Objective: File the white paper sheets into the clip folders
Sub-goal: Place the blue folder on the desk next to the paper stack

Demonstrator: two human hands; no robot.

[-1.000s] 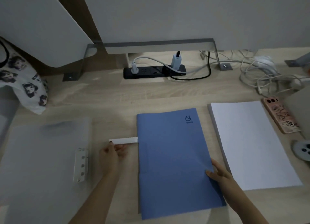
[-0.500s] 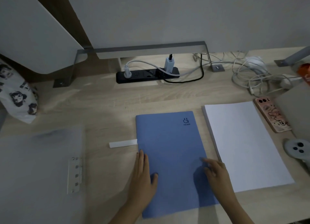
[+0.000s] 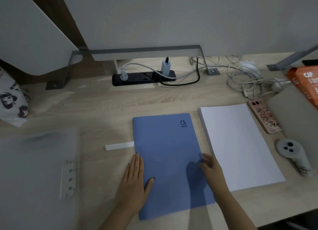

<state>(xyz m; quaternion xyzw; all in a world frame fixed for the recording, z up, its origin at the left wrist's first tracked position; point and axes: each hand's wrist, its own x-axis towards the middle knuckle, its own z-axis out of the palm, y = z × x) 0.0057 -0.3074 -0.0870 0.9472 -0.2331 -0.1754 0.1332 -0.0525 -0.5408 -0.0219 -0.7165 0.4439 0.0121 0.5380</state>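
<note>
A closed blue clip folder [image 3: 168, 154] lies flat in the middle of the wooden desk [image 3: 103, 105]. My left hand [image 3: 133, 181] rests flat on its left edge, fingers straight, thumb on the cover. My right hand [image 3: 210, 167] touches the folder's right edge with relaxed fingers. A stack of white paper sheets [image 3: 239, 143] lies just right of the folder. A white strip [image 3: 119, 145] sticks out from the folder's left side. A translucent folder [image 3: 37, 174] with a white clip bar [image 3: 68, 178] lies at the left.
A phone in a pink case [image 3: 264, 116] and a grey controller [image 3: 292, 155] lie right of the paper. Behind them are tangled white cables [image 3: 247, 81], a black power strip [image 3: 144, 78] and an orange paper pack [image 3: 306, 85]. A printed cloth bag [image 3: 12, 100] sits far left.
My left hand left the white strip and settled flat on the folder's left edge. My right hand moved up along the folder's right edge. The view has shifted to the right.
</note>
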